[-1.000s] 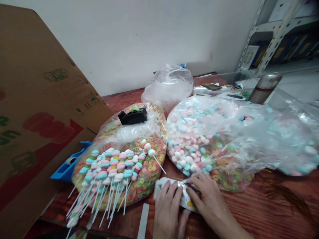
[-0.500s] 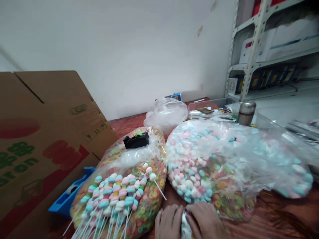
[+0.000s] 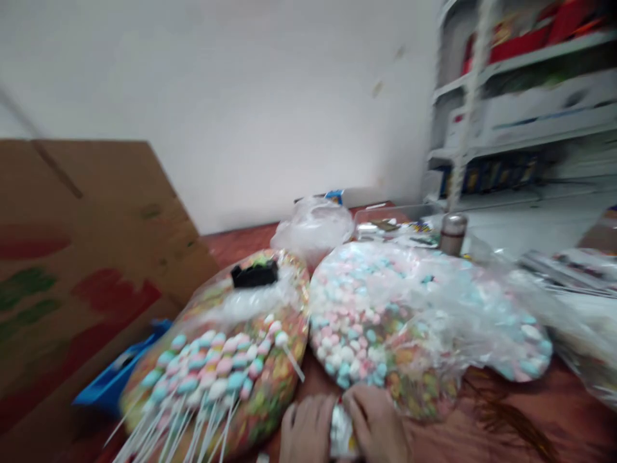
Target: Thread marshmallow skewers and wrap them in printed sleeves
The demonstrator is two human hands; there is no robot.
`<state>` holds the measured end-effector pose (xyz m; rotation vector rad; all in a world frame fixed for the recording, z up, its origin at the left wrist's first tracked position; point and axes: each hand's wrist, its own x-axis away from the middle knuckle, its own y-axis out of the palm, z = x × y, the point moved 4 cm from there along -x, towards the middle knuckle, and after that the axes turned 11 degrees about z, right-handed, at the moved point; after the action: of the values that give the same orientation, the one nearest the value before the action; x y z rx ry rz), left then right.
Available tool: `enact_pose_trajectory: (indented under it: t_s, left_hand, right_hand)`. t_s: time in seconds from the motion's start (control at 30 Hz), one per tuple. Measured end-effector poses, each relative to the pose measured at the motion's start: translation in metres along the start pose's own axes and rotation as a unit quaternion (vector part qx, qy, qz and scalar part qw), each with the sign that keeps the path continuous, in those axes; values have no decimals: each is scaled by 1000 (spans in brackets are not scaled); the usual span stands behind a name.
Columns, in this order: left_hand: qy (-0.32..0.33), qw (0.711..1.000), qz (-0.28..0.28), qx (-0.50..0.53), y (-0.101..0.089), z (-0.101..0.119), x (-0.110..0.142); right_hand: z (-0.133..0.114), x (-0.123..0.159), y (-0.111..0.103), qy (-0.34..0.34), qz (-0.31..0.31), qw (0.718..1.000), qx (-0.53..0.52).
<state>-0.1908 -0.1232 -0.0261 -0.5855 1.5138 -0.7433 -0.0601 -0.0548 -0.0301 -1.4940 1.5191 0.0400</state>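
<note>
At the bottom centre, my left hand (image 3: 307, 429) and my right hand (image 3: 376, 421) close around a small shiny white wrapped piece (image 3: 341, 434) from either side. Its exact kind is blurred and partly covered by my fingers. To the left, several marshmallow skewers (image 3: 207, 373) with white sticks lie on a clear bag of coloured ring candies (image 3: 274, 399). One shorter skewer (image 3: 282, 339) rests apart at their right. Just beyond my hands is a large clear bag of pink, white and blue marshmallows (image 3: 347, 341), with more ring candies (image 3: 419, 379) at its front.
A black tape dispenser (image 3: 254, 275) sits on the left bag. Beside it stand a blue tape dispenser (image 3: 108, 382) and a large cardboard box (image 3: 116, 238). Farther back are a crumpled plastic bag (image 3: 313, 225), a clear tray (image 3: 400, 215), a metallic bottle (image 3: 453, 233) and shelving (image 3: 465, 141).
The camera view has shifted, so most of the scene appears farther left. Both hands remain together around the white wrapped piece, which shows a little more between them.
</note>
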Motion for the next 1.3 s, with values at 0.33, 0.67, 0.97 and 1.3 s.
enact_pose_trajectory:
  t_s: [0.33,0.67,0.97,1.3]
  left_hand:
    - [-127,979,-161,6,-17,38,7]
    - [-86,981,-162,69,-19,19,-6]
    - [3,975,-184,121,-14,2,-11]
    - [46,949,-261,168,-12,-12,-19]
  right_hand:
    - [46,11,-38,136,-68,988,-22]
    - [87,33,-116,347,5,938,25]
    - [105,36,-151,459,96,881,-69]
    - [119,48,-132,496,119,850,-134]
